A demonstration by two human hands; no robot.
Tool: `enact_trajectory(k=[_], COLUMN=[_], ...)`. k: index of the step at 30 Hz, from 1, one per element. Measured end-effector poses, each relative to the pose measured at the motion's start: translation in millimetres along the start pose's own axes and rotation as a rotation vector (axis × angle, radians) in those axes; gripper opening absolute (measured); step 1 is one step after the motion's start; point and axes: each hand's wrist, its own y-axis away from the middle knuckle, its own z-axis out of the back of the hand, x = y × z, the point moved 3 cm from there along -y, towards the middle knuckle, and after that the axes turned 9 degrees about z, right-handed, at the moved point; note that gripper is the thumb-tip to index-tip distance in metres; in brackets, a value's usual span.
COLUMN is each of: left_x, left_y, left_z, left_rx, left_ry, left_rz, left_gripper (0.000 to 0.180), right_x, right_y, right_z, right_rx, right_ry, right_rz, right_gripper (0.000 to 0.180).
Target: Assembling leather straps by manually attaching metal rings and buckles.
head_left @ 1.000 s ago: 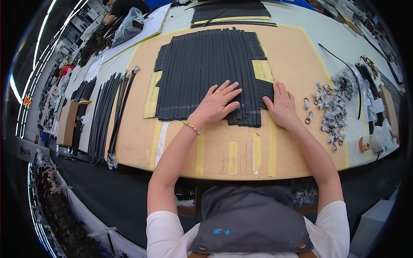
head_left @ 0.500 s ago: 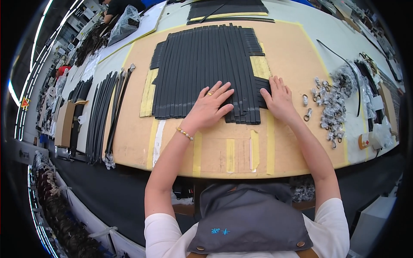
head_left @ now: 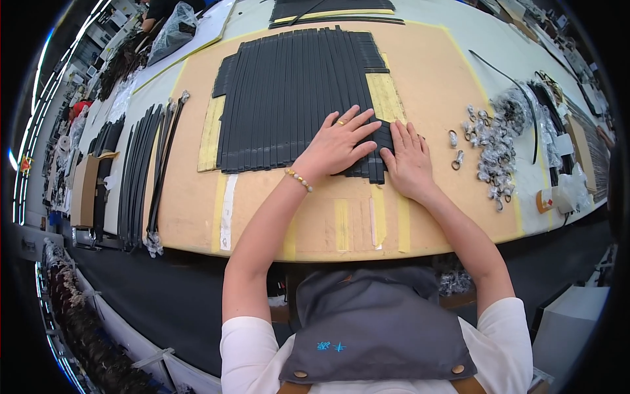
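Hands flat, nothing gripped | left hand [head_left: 338,141] and right hand [head_left: 408,157] press black strips [head_left: 295,92] (near right corner) | strips cover tan board [head_left: 446,79] | metal rings [head_left: 489,141] just right.

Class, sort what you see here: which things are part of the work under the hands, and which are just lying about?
In hand:
left hand, flat on the strips
right hand, flat on the strips' edge
black strips, laid side by side
yellow tape under them
board

Lying about:
metal rings
loose straps
cardboard box
plastic bag
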Motion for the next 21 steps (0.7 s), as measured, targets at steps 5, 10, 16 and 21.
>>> enact_trajectory(k=[5,10,16,21], left_x=[-4,24,192,232], left_y=[-4,32,158,225], left_z=[-7,29,75,82], left_rx=[0.072,-0.026,-0.3,-0.214], left_ry=[-0.021,0.02,-0.088,0.048], left_rz=[0.034,0.079,0.677,0.881], left_gripper=[0.053,0.05,0.051,0.055], right_x=[9,8,10,3], right_y=[30,59,61,55], right_z=[10,29,36,34], right_rx=[0.04,0.124,0.144,0.186], right_ry=[-0.019,-0.051,-0.066,-0.059], right_rz=[0.014,-0.001,0.02,0.037], right_gripper=[0.07,0.071,0.07,0.069])
